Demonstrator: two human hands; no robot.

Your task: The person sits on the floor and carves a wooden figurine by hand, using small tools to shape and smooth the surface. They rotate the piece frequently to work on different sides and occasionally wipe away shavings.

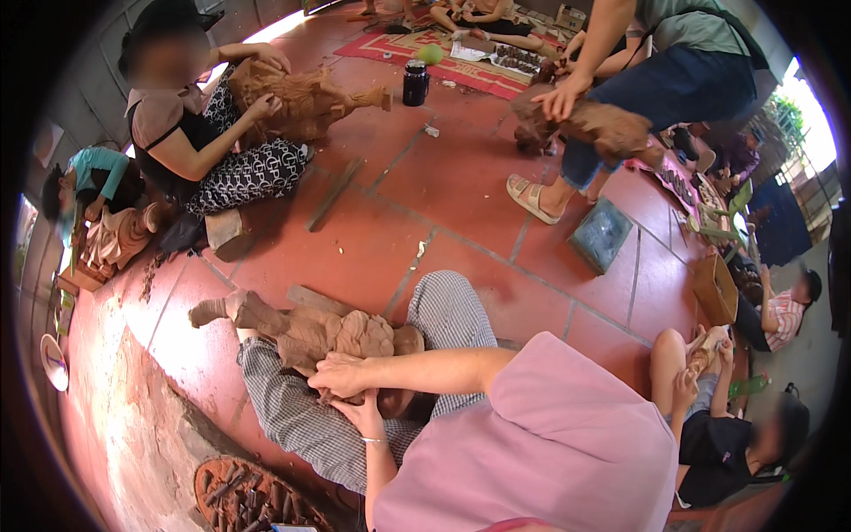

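Observation:
A brown carved wooden figure (pixel 332 337) lies across my lap, its narrow end pointing left past my knee. My right hand (pixel 341 374) is closed against the near side of the carving; whatever its fingers pinch is too small or hidden to name. Just below it, my left hand (pixel 362 413), with a bracelet at the wrist, curls its fingers against the edge of the carving. The two hands almost touch. Checked trousers (pixel 306 434) cover my crossed legs beneath the wood.
A round tray (pixel 206 468) of chisel-like tools lies by a wooden slab (pixel 146 426) at lower left. Across the red tiles a seated person holds a large carving (pixel 306 102). A standing person steadies another carving (pixel 603 129) near a blue-green block (pixel 601 235). Others sit at right.

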